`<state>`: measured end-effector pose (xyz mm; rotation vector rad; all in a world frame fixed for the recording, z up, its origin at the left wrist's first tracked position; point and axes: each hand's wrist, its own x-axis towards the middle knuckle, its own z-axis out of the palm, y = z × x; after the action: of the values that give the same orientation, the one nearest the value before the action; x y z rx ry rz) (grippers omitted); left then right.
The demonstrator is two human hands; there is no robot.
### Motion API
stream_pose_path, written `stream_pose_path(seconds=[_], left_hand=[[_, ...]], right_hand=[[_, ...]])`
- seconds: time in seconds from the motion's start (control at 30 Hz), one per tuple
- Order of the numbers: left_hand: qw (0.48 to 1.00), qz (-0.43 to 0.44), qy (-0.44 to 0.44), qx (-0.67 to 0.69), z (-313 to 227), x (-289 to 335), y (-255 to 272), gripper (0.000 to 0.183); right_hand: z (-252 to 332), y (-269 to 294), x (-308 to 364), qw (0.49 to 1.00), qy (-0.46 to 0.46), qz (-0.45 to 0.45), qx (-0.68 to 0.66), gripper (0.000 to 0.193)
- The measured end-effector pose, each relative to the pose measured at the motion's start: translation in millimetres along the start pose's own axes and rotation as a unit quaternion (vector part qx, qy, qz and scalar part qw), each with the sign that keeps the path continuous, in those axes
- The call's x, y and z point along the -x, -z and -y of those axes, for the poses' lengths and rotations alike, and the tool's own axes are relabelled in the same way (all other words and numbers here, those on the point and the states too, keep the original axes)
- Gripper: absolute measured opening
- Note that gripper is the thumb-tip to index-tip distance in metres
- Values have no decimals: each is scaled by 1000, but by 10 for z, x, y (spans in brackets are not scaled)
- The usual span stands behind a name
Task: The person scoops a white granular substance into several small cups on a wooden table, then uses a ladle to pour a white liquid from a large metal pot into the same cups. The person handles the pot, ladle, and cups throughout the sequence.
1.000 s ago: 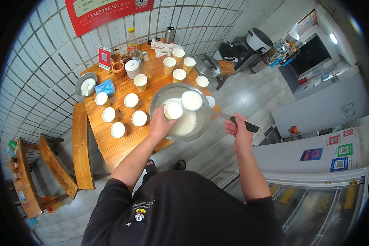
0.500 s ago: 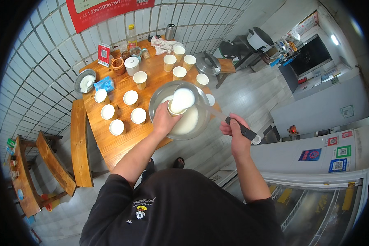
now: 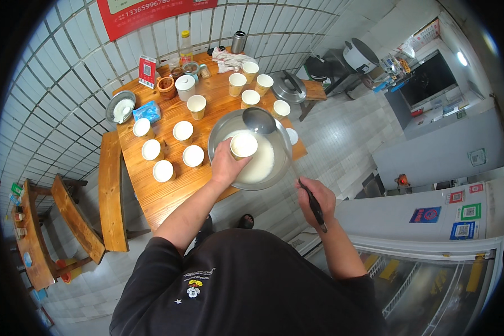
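Note:
My left hand point(image 3: 228, 167) is closed around a paper cup point(image 3: 244, 145) filled with white liquid, held over a large metal bowl point(image 3: 214, 126). More of the white liquid point(image 3: 260, 167) lies in the bowl. In my right hand point(image 3: 317, 203) is the black handle of a ladle point(image 3: 259, 120), whose metal scoop hangs over the far side of the bowl with little or no liquid visible in it. Several filled paper cups point(image 3: 193, 156) stand on the wooden table to the left. Other paper cups point(image 3: 250, 98) are grouped beyond the bowl.
On the wooden table point(image 3: 151, 197) are a lidded white jar point(image 3: 185, 87), a blue packet point(image 3: 147, 112), a grey bowl of white powder or paste point(image 3: 120, 107) and a bottle point(image 3: 185, 47). A pot lid point(image 3: 289, 88) rests right of the table. Wooden benches point(image 3: 112, 193) stand left; a glass-topped freezer point(image 3: 431, 274) is at right.
The ladle has tipped out its white liquid and moved away from the cup, toward the far side of the bowl. My right hand has turned and shifted slightly left and down.

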<state>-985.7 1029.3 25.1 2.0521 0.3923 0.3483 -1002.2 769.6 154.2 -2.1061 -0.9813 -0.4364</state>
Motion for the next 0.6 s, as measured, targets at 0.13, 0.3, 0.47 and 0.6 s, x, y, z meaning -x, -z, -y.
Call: stream_pose_path(seconds=[0.13,0.3,0.47,0.6], left_hand=[[1000,-12,-11,-3,33,42,36,74],[999,-24,-21,4,90,83,160,75],[1000,-26,-13,7,158,95,258,74],[999,-34,-25,7,188,115,307,73]], right_hand=[[-183,-181,55,998,-50,-40,-12,23],[-457,-522,225,994,-101,-5,-51,23],[-612,-735,446,989,-128,46,-49,24],[-685,-889,574,942,-300,10,-149,24]])
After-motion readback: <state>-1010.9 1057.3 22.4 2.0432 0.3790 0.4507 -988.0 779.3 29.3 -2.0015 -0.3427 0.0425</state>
